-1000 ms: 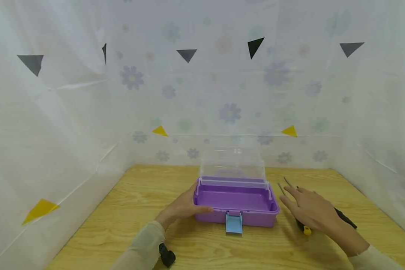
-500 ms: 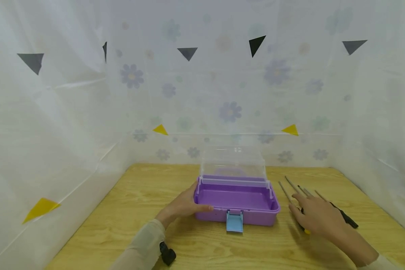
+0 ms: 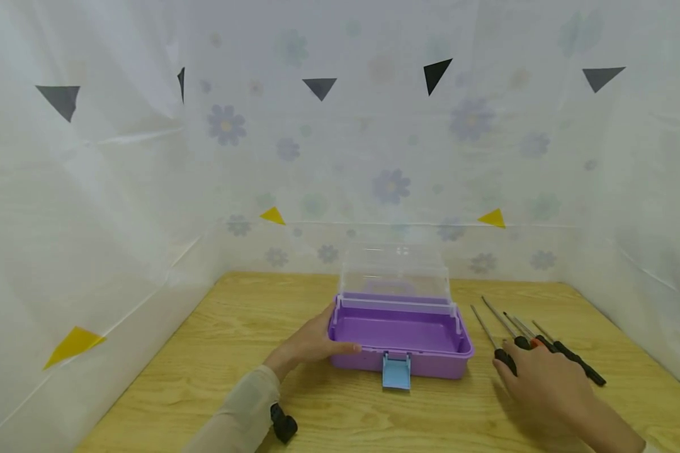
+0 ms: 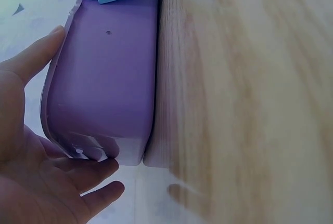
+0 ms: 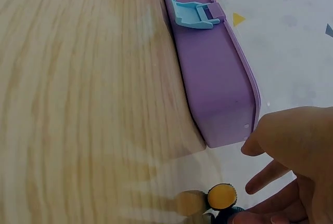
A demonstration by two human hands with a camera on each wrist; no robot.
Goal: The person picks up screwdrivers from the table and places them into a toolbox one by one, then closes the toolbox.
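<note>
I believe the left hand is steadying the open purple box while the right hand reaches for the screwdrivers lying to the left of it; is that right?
Not quite: the screwdrivers lie to the right of the purple box, as the head view shows. The left hand does steady it, and the right hand reaches for them.

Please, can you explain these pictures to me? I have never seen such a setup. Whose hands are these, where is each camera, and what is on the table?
No machine here: a person works with two bare hands. The big picture comes from a camera on the person's head; the two small ones come from cameras on the wrists, so they look tilted.

On the wooden table stands a purple box with a clear lid raised and a blue latch hanging at the front. The left hand rests against the box's left end. To the right lie several screwdrivers side by side. The right hand lies over their handles; whether it grips one cannot be seen.
</note>
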